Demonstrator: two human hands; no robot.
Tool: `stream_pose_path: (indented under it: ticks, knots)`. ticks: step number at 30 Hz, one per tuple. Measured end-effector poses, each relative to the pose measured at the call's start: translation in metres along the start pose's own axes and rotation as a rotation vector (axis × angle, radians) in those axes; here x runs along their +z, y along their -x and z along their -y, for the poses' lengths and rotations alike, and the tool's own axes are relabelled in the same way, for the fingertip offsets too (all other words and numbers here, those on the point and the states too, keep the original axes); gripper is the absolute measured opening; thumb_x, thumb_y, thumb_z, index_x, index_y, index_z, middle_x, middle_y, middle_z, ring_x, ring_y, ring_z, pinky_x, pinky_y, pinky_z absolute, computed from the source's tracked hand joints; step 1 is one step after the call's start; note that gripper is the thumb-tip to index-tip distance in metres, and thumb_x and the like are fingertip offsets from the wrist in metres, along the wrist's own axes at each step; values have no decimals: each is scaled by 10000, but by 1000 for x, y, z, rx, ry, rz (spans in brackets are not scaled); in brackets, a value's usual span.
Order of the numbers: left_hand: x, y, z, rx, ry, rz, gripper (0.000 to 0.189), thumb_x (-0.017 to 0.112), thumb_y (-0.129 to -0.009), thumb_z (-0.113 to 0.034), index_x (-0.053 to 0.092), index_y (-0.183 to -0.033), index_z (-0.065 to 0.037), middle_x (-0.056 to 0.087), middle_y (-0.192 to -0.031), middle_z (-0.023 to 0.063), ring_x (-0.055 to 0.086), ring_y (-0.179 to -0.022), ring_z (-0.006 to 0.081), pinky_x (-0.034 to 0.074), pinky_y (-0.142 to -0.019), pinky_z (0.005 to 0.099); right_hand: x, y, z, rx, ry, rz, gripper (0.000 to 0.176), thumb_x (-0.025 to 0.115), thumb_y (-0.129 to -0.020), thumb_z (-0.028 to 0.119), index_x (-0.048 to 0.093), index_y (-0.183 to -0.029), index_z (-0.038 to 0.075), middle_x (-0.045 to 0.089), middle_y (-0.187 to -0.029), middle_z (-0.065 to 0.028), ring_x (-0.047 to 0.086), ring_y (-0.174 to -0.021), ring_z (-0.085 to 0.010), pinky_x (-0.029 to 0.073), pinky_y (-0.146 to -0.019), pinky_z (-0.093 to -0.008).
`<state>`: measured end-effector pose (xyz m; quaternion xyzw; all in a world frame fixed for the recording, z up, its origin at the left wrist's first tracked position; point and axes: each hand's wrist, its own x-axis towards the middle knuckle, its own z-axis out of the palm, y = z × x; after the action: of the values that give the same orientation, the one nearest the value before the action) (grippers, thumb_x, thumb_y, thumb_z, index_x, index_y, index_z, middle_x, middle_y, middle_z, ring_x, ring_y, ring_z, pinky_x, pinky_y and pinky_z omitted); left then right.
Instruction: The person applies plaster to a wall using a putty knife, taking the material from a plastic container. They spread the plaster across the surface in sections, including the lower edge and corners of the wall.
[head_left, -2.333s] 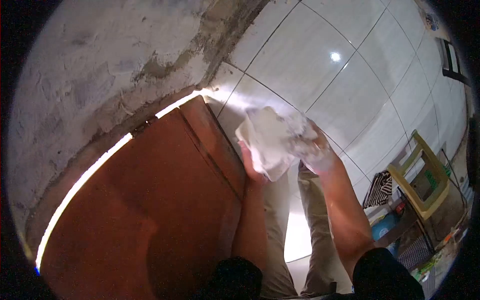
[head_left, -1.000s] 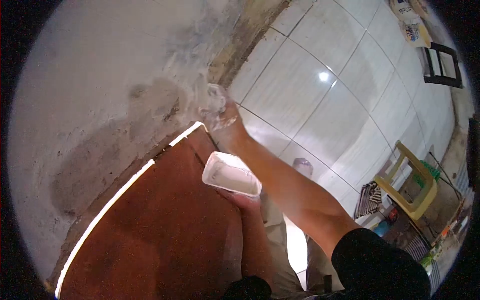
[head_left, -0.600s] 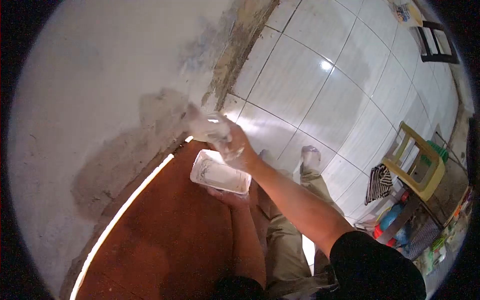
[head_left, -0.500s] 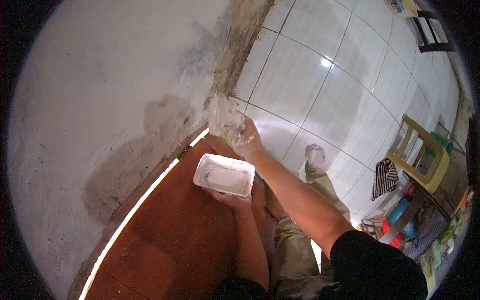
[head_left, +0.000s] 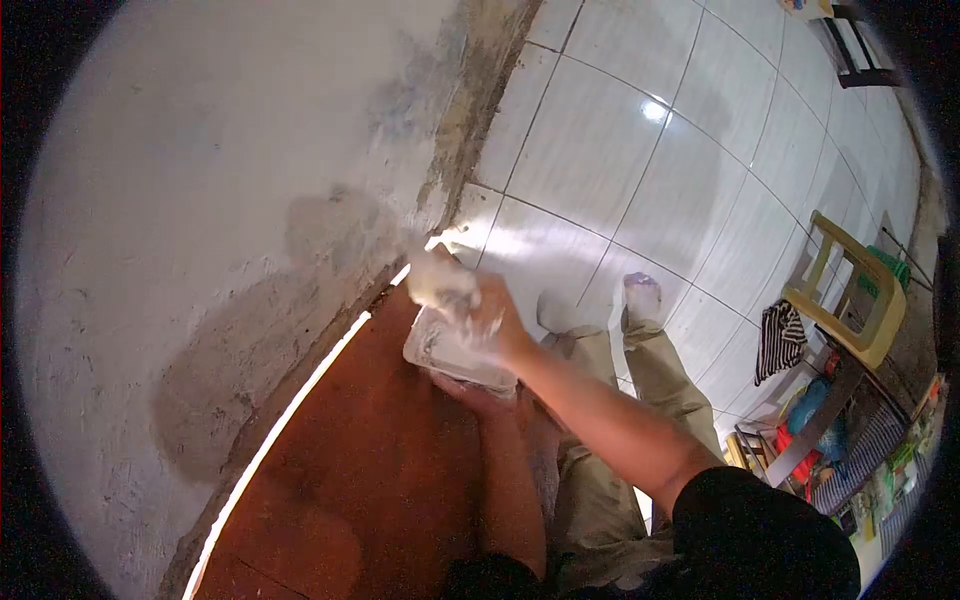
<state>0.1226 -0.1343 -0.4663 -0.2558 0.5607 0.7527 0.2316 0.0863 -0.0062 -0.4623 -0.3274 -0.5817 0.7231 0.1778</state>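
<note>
My left hand (head_left: 478, 395) holds a white rectangular tub (head_left: 432, 352) from beneath, its fingers partly hidden under it. A pale, smooth paste lines the inside of the tub. Over the tub's far edge, my right hand (head_left: 497, 312) grips a whitish, paste-smeared flat tool (head_left: 440, 284). Motion blurs this tool, and I cannot make out its exact kind. White smears cover the right fingers. To the left rises a grey plastered wall (head_left: 200, 180) with darker, rough patches.
A reddish-brown panel (head_left: 330, 460) lies below the tub, with a bright strip of light along its wall side. White floor tiles (head_left: 600, 130) spread to the right. A yellowish chair frame (head_left: 870, 310), striped cloth (head_left: 778, 342) and clutter stand at the right.
My right hand has come down from the wall's edge to the tub, bringing the flat tool over it. The tub has shifted slightly right, and the view has moved a little.
</note>
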Motion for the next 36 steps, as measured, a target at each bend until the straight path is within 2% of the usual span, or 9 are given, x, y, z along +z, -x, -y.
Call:
stream_pose_path:
  ticks: [4,6,10,12,15,24,27,33,36]
  knots:
    - [28,12,-12,-84,140,13,686,306,-857,-624,286,-1359,-158,319,-1363,66,338,-1236,281,297,-1024,449,-1,-33,-54,337,-28,15,149,538,-857,126,565,-947,10,619,-893,-142,603,-813,-186,503,-633,-292]
    - [-1,5,-4,-176,556,116,626,509,-836,-488,337,-1312,-121,404,-1264,103,433,-1126,267,407,-922,462,13,-45,-103,332,-700,-111,151,594,-824,122,541,-940,39,612,-887,-127,587,-821,-168,491,-616,-291]
    - [5,13,-15,-193,491,135,637,566,-812,-463,348,-1303,-122,405,-1263,100,435,-1129,270,418,-913,477,5,-74,-27,492,-826,-111,113,539,-793,5,561,-896,49,591,-798,-49,589,-685,-194,489,-611,-341]
    - [30,27,-21,180,-110,150,593,507,-835,-488,373,-1283,-124,404,-1264,97,442,-1128,271,441,-893,477,11,-67,-13,200,-107,-69,114,547,-787,-21,560,-876,49,597,-810,-57,578,-683,-179,478,-585,-315]
    - [13,15,-17,-4,9,-38,685,283,-867,-606,267,-1368,-138,291,-1389,80,331,-1250,290,300,-1020,456,48,-44,-55,-247,65,-463,136,567,-798,38,560,-933,44,611,-824,-70,571,-653,-185,462,-538,-285]
    - [-125,-28,63,714,-808,111,696,265,-888,-578,226,-1387,-95,275,-1409,96,315,-1264,295,277,-1035,459,1,15,28,-268,124,-203,285,602,-802,136,530,-1063,48,616,-922,-64,592,-709,-171,480,-557,-289]
    - [-26,-11,5,63,311,437,695,287,-877,-595,238,-1389,-127,271,-1418,86,319,-1264,302,300,-1027,461,-38,7,-15,-16,-25,-154,265,597,-822,176,556,-1042,34,622,-919,-58,591,-735,-147,480,-592,-261]
    - [19,16,-16,166,-154,142,632,341,-874,-549,284,-1365,-154,336,-1369,90,388,-1212,294,354,-983,480,-59,-1,-57,455,-710,-272,302,636,-791,60,500,-1048,-23,600,-856,-54,575,-733,-90,493,-632,-240]
    - [4,-7,-14,-24,11,114,658,289,-866,-609,286,-1368,-184,325,-1377,66,368,-1227,292,318,-1012,473,-39,-36,-94,210,-713,-76,127,561,-805,110,568,-910,40,605,-869,-65,569,-672,-118,474,-606,-259]
